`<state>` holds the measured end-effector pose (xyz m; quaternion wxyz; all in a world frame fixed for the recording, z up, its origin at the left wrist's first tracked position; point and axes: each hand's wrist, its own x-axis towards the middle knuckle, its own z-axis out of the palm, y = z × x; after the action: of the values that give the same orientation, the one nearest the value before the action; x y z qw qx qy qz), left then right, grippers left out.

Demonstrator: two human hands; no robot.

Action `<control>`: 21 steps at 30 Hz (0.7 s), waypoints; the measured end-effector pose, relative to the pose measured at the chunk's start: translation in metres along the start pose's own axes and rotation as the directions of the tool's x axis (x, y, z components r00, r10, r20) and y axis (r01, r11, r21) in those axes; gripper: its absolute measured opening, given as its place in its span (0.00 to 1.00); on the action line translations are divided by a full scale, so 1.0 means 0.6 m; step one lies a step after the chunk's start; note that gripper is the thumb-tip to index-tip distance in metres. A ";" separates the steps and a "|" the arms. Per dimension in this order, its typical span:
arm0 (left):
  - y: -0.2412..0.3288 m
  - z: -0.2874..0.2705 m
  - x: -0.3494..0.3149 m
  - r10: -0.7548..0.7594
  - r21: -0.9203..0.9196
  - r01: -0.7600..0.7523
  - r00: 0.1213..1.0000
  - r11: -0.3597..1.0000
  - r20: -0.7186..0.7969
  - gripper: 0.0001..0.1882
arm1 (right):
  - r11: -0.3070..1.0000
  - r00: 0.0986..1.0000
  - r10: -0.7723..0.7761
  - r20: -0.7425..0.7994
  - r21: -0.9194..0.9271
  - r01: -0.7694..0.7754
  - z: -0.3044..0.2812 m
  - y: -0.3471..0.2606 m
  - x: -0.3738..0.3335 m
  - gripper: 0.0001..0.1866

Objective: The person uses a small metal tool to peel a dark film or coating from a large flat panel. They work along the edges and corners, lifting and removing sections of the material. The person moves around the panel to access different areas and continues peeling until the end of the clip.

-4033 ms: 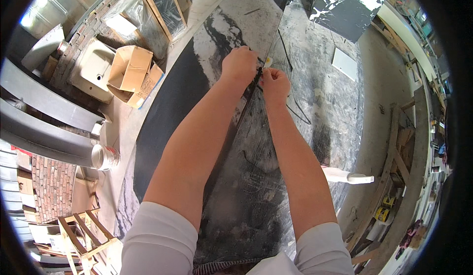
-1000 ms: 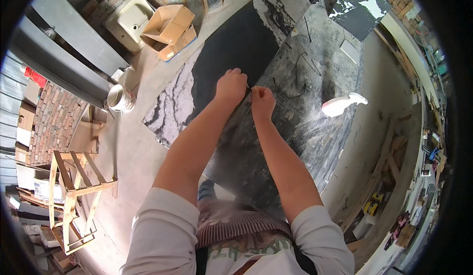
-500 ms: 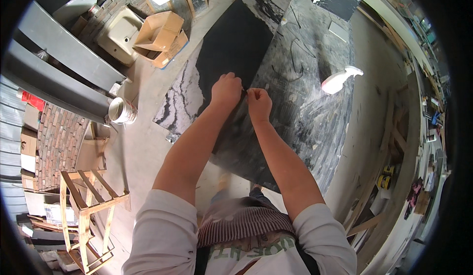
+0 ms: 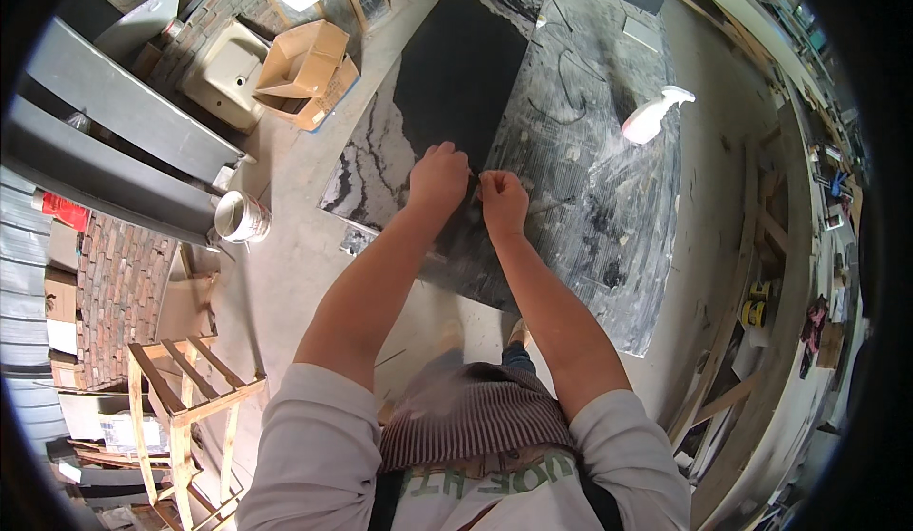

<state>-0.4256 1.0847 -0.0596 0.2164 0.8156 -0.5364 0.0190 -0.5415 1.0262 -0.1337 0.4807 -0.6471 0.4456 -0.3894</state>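
Observation:
My left hand (image 4: 439, 181) and my right hand (image 4: 504, 203) are close together, both with fingers closed in a pinch. Anything between their fingertips is too small or hidden to name. They are over the right edge of a black slab with white marbled borders (image 4: 461, 70), where it meets a dusty, streaked dark work surface (image 4: 590, 227). On that surface, right of the slab, stands a white spray bottle with pinkish liquid (image 4: 649, 120). Thin dark cords (image 4: 561, 111) curl near the slab's right edge.
Left of the slab are an open cardboard box (image 4: 304, 60), a sink basin (image 4: 226, 77) and a white bucket (image 4: 242, 217). A wooden frame stand (image 4: 195, 398) is at the lower left. Long boards and a cluttered shelf (image 4: 804, 312) run along the right.
My view has shifted, so the slab and work surface sit differently and more of my feet shows. Both hands stay pinched close together at the slab's edge.

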 end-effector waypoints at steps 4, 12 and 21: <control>0.002 -0.009 -0.029 0.028 -0.001 -0.028 1.000 1.000 -0.013 0.04 | 0.998 1.000 0.011 -0.015 0.056 -0.010 0.001 0.010 -0.028 0.10; 0.003 -0.034 -0.083 0.042 0.035 -0.043 0.998 0.998 0.037 0.05 | 1.000 1.000 0.014 -0.003 0.018 -0.014 -0.003 0.010 -0.088 0.08; -0.013 -0.050 -0.133 0.118 -0.019 -0.118 0.992 0.993 0.033 0.05 | 0.997 1.000 0.010 0.009 0.073 -0.011 -0.009 -0.003 -0.152 0.08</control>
<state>-0.4464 1.1675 -0.0559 0.2125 0.7808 -0.5874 0.0134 -0.5737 1.1117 -0.1374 0.5080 -0.6283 0.4324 -0.4003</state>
